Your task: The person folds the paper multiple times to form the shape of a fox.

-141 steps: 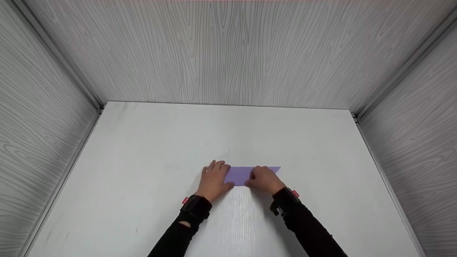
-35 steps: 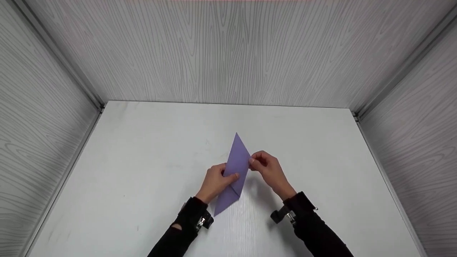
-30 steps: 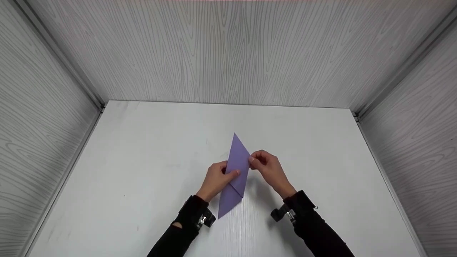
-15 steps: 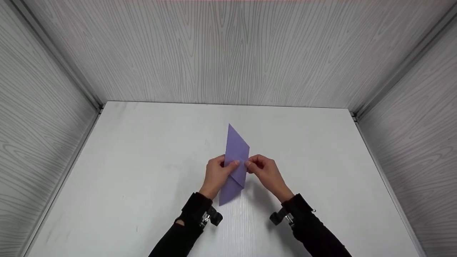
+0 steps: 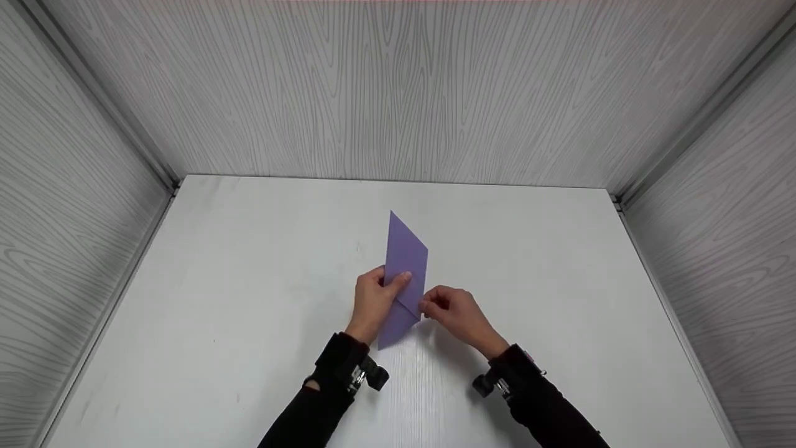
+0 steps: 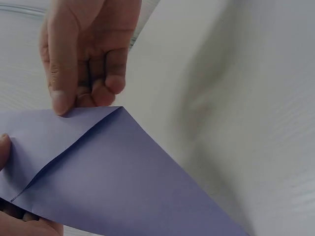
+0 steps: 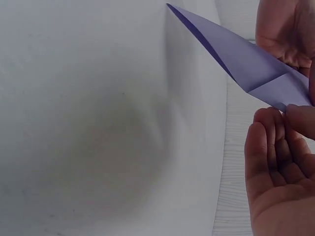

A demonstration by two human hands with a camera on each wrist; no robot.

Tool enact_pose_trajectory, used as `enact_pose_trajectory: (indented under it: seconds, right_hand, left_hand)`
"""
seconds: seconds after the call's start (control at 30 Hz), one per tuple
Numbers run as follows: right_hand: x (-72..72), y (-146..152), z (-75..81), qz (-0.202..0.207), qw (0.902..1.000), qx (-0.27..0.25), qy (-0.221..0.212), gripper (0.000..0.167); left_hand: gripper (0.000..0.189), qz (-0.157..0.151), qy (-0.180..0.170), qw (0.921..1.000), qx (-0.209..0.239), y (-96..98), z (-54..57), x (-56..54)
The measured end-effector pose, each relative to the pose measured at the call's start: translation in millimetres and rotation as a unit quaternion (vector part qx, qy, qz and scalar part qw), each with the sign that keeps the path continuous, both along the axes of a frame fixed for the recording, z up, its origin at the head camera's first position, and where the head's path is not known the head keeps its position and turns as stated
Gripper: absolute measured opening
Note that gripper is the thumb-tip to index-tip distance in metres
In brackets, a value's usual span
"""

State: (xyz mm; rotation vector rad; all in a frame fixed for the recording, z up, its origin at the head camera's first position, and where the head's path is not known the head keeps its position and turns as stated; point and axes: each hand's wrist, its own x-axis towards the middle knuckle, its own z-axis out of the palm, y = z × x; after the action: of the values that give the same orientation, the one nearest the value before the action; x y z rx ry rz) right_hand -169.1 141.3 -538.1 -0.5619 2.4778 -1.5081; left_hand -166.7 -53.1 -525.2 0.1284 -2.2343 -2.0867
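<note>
A folded sheet of purple paper (image 5: 407,252) is held above the table in the head view, one long point directed away from me. My left hand (image 5: 371,303) grips its left edge, thumb on the top face and fingers behind. On the opposite edge, close to the lower right corner, my right hand (image 5: 459,315) pinches the paper between thumb and index finger. A diagonal flap edge crosses the purple paper (image 6: 128,172) in the left wrist view. Seen from the right wrist, the layers of the paper (image 7: 236,54) gape slightly towards the pointed end.
The white table top (image 5: 249,261) lies beneath both hands, with their shadows on it. Wood-grain panels stand at the back (image 5: 398,93), left (image 5: 74,218) and right (image 5: 721,236). A small wrist camera (image 5: 375,375) juts inward from the left cuff, another (image 5: 483,384) from the right.
The paper was flat on the table, then lifted and turned upright. Over the last second my right hand has slid down its right edge, while the paper has shifted slightly left and away.
</note>
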Motion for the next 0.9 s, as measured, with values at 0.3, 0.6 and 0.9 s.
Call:
enact_pose_trajectory:
  seconds: [0.3,0.6,0.9]
  right_hand:
    - [1.3,2,-10.9,0.087,0.9918,0.093,-0.003,0.009]
    - [-1.7,13,-8.7,0.073,0.9880,0.136,0.008,0.007]
    - [-5.5,22,3.6,0.040,0.9951,0.090,0.004,0.009]
  left_hand:
    - [0.027,0.025,-0.003,0.9993,-0.026,-5.0,-4.0,-2.8]
    - [0.023,0.010,-0.002,0.9931,-0.117,-8.8,-10.2,-2.6]
    - [0.026,-0.041,0.037,0.9676,-0.246,-4.6,-14.7,-1.2]
